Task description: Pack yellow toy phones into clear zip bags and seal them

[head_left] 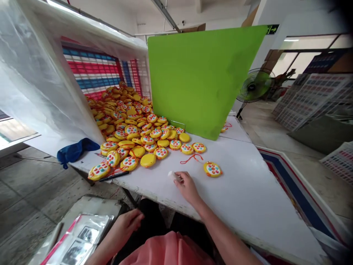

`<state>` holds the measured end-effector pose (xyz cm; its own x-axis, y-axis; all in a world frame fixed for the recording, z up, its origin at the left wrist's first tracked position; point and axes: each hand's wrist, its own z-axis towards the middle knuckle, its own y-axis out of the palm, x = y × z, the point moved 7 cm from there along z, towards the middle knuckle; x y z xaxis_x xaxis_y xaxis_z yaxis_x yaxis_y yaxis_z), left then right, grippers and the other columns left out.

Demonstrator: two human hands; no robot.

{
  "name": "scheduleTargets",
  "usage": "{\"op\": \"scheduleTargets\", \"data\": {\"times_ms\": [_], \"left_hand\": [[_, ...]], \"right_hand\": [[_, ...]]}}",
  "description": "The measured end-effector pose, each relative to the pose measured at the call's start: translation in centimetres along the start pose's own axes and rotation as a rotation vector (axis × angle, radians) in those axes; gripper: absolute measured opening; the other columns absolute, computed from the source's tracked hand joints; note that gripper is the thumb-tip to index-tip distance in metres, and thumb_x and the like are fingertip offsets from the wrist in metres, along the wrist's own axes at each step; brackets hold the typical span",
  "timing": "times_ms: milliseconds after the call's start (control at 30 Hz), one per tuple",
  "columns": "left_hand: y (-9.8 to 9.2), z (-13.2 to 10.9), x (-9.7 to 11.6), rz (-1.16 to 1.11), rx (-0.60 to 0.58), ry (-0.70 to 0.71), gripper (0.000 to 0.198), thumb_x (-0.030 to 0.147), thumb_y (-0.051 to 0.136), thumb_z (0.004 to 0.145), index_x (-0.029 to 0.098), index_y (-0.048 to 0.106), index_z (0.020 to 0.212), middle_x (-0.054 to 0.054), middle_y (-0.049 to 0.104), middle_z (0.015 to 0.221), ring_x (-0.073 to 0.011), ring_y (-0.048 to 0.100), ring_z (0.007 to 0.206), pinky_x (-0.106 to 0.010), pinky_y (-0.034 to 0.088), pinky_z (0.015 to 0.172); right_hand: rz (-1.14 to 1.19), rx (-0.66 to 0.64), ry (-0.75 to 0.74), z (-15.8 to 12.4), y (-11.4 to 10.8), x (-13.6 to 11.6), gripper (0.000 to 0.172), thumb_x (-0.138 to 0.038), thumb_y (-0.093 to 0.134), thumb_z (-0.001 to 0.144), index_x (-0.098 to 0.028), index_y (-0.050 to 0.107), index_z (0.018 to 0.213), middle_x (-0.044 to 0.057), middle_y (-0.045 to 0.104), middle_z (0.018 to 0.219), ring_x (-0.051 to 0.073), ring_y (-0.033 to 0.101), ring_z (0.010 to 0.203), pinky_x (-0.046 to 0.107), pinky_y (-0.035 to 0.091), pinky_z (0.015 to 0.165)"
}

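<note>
My right hand (186, 186) rests over the white tabletop, its fingers pinched round a small white wad (173, 176), perhaps cloth or tissue. Just right of it, apart from the hand, lies a yellow turtle-shaped toy (212, 169) with colored dots on a white face. An orange cord loop (192, 158) lies beyond the hand. My left hand (129, 221) is off the table, above my lap near the front edge. Its fingers are curled together, and whatever may be inside them is hidden. A large heap of the same yellow toys (132, 130) spreads across the left of the table.
A green board (202, 81) stands upright behind the toys. On the left are a plastic-covered frame (79, 103), a blue cloth (77, 150) and a black pen (114, 176). Plastic-sleeved papers (79, 241) lie low on the left. A fan (251, 87) stands behind the table.
</note>
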<state>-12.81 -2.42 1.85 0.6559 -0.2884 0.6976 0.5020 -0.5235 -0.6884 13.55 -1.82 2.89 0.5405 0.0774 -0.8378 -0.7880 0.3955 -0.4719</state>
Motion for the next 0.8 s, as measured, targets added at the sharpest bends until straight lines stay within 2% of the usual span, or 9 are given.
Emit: {"op": "scheduleTargets", "data": {"times_ms": [133, 200, 333, 467, 567, 633, 700, 767, 800], "left_hand": [[-0.6, 1.6, 4.4, -0.058, 0.063, 0.217, 0.031, 0.039, 0.039, 0.094, 0.02, 0.062, 0.086, -0.002, 0.065, 0.082, -0.0155, 0.059, 0.077, -0.022, 0.043, 0.069], [-0.7, 2.1, 5.6, -0.072, 0.085, 0.269, 0.029, 0.036, 0.039, 0.095, 0.02, 0.062, 0.087, -0.003, 0.066, 0.087, -0.0163, 0.06, 0.082, -0.022, 0.044, 0.073], [-0.6, 2.7, 5.4, -0.117, 0.1, 0.293, 0.027, 0.034, 0.039, 0.095, 0.021, 0.062, 0.087, -0.004, 0.066, 0.09, -0.0166, 0.06, 0.084, -0.022, 0.045, 0.074], [-0.2, 3.2, 4.0, -0.187, 0.085, 0.244, 0.03, 0.036, 0.039, 0.095, 0.02, 0.061, 0.084, -0.003, 0.066, 0.086, -0.0151, 0.059, 0.077, -0.021, 0.045, 0.07], [0.0, 3.9, 3.9, -0.184, 0.081, 0.237, 0.031, 0.038, 0.039, 0.095, 0.02, 0.063, 0.085, -0.004, 0.066, 0.084, -0.0152, 0.059, 0.076, -0.022, 0.045, 0.07], [-0.2, 4.6, 4.2, -0.195, 0.087, 0.256, 0.029, 0.038, 0.04, 0.094, 0.021, 0.063, 0.09, -0.004, 0.067, 0.086, -0.0153, 0.06, 0.078, -0.022, 0.045, 0.072], [-0.2, 5.5, 4.6, -0.245, 0.088, 0.25, 0.028, 0.038, 0.041, 0.094, 0.022, 0.063, 0.098, -0.003, 0.067, 0.086, -0.015, 0.06, 0.077, -0.022, 0.045, 0.072], [0.2, 6.8, 5.2, -0.317, 0.07, 0.222, 0.029, 0.038, 0.041, 0.093, 0.021, 0.062, 0.103, -0.002, 0.066, 0.08, -0.0143, 0.06, 0.072, -0.022, 0.045, 0.069], [0.6, 7.6, 5.7, -0.35, 0.052, 0.215, 0.029, 0.039, 0.041, 0.093, 0.021, 0.062, 0.104, -0.002, 0.065, 0.076, -0.014, 0.059, 0.07, -0.022, 0.045, 0.067]], "right_hand": [[-0.128, 0.025, -0.011, 6.1, 1.6, 0.3, 0.028, -0.019, 0.059, 0.077, -0.019, 0.062, 0.105, 0.007, 0.062, 0.097, 0.022, 0.058, 0.09, 0.034, 0.047, 0.079], [-0.192, 0.054, -0.006, 9.4, 2.0, 0.4, 0.03, -0.019, 0.058, 0.078, -0.018, 0.06, 0.108, 0.007, 0.062, 0.095, 0.022, 0.058, 0.087, 0.034, 0.047, 0.077], [-0.336, 0.109, -0.013, 14.6, 2.1, 0.9, 0.024, -0.015, 0.056, 0.08, -0.017, 0.06, 0.103, 0.011, 0.061, 0.102, 0.024, 0.057, 0.095, 0.036, 0.044, 0.082], [-0.433, 0.057, -0.029, 17.5, 3.6, 1.5, 0.023, -0.008, 0.056, 0.077, -0.015, 0.064, 0.096, 0.012, 0.062, 0.099, 0.023, 0.059, 0.091, 0.034, 0.045, 0.083], [-0.466, 0.024, -0.063, 17.6, 4.0, 1.1, 0.034, -0.007, 0.053, 0.077, -0.016, 0.062, 0.109, 0.011, 0.061, 0.106, 0.021, 0.06, 0.093, 0.031, 0.046, 0.084], [-0.487, 0.02, -0.097, 16.3, 2.5, 0.9, 0.039, -0.012, 0.052, 0.08, -0.017, 0.058, 0.118, 0.011, 0.058, 0.114, 0.022, 0.058, 0.099, 0.032, 0.046, 0.088], [-0.518, 0.027, -0.13, 13.8, -0.7, 1.5, 0.038, -0.02, 0.049, 0.085, -0.018, 0.056, 0.122, 0.012, 0.055, 0.12, 0.024, 0.053, 0.111, 0.036, 0.042, 0.096], [-0.577, 0.057, -0.128, 10.6, -5.1, 3.4, 0.039, -0.028, 0.048, 0.087, -0.018, 0.056, 0.123, 0.014, 0.051, 0.126, 0.029, 0.043, 0.122, 0.045, 0.033, 0.104], [-0.671, 0.112, -0.101, 8.9, -7.6, 4.6, 0.042, -0.035, 0.05, 0.086, -0.02, 0.055, 0.125, 0.014, 0.048, 0.131, 0.032, 0.038, 0.126, 0.051, 0.029, 0.106]]}}
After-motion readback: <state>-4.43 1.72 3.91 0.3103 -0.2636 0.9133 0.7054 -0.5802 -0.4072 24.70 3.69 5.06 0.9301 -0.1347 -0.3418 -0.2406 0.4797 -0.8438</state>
